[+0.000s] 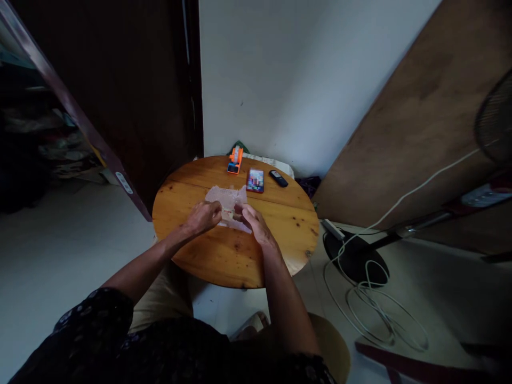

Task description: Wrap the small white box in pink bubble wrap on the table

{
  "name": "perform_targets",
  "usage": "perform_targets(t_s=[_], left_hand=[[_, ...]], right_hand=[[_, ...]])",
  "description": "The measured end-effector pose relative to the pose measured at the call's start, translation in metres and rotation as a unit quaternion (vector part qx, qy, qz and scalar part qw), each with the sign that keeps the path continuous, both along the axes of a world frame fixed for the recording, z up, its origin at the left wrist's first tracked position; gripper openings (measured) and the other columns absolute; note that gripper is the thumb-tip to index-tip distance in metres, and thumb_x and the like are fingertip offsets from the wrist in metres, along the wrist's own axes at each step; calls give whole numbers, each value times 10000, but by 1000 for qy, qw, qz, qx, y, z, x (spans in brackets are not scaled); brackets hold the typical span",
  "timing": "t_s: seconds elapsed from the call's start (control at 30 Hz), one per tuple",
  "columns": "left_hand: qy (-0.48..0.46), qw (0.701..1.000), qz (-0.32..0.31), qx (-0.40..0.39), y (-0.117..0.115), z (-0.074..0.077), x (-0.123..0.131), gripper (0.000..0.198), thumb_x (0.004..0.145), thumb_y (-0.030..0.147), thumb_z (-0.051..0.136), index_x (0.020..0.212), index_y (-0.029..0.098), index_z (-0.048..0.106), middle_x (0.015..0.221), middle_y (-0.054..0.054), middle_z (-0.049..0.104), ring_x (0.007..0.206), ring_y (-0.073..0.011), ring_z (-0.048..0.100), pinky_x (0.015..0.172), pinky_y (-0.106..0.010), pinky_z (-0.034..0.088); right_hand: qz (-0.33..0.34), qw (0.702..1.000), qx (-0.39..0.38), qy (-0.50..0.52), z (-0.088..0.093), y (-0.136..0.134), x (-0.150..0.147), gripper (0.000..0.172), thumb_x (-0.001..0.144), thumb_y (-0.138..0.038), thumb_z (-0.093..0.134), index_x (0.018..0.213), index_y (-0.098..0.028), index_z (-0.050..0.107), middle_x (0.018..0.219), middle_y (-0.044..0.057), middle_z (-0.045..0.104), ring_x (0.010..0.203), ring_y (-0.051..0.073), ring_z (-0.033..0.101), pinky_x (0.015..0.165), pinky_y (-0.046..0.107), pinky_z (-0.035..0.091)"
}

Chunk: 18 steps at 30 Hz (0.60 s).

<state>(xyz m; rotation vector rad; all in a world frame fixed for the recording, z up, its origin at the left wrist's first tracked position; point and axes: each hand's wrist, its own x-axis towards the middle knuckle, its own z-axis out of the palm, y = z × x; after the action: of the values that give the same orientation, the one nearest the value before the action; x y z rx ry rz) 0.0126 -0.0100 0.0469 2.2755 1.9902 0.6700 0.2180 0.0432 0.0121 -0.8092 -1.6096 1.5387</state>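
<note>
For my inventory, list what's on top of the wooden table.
Pale sheet, orange tape dispenser, red-edged item, dark handset. Left hand and right hand cover part of the sheet, hiding anything beneath.

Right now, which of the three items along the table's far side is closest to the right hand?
The red-edged, pixelated rectangle, middle of the three; the orange tape dispenser and dark handheld device are both farther from the right hand.

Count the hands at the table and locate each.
2: the left hand at the left edge of the translucent sheet, the right hand at its right edge; no others show.
</note>
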Motion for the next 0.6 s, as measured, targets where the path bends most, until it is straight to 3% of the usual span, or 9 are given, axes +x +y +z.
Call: perform_targets(t_s=[0.17,0.3,0.43,0.6], left_hand=[[4,997,-25,-69,28,9,3,191,801,168,531,856,173,713,817,-78,740,771,-206,664,721,-285,456],[-64,992,-33,-102,36,1,-7,235,778,178,536,936,166,710,875,-70,735,823,-205,665,764,-295,480],[-175,972,-86,-134,39,-11,-23,413,739,266,607,1139,175,654,1059,-68,719,967,-213,664,838,-305,504],[-210,958,-114,-157,43,-21,-26,320,697,352,670,966,178,683,983,-37,707,934,-209,638,814,-288,484]], right_hand=[[-5,998,29,-53,-6,6,-2,515,627,-467,810,1063,-232,670,1080,34,716,1041,232,653,964,373,484],[-58,989,46,-126,-10,6,-6,253,725,-407,664,852,-189,675,804,-3,674,760,162,606,723,285,477],[-72,987,40,-138,-8,4,-6,223,738,-402,616,759,-182,645,675,-30,595,633,129,521,604,245,405],[-83,985,30,-151,-7,2,-5,201,716,-387,619,721,-186,624,634,-42,559,595,119,484,558,233,353]])
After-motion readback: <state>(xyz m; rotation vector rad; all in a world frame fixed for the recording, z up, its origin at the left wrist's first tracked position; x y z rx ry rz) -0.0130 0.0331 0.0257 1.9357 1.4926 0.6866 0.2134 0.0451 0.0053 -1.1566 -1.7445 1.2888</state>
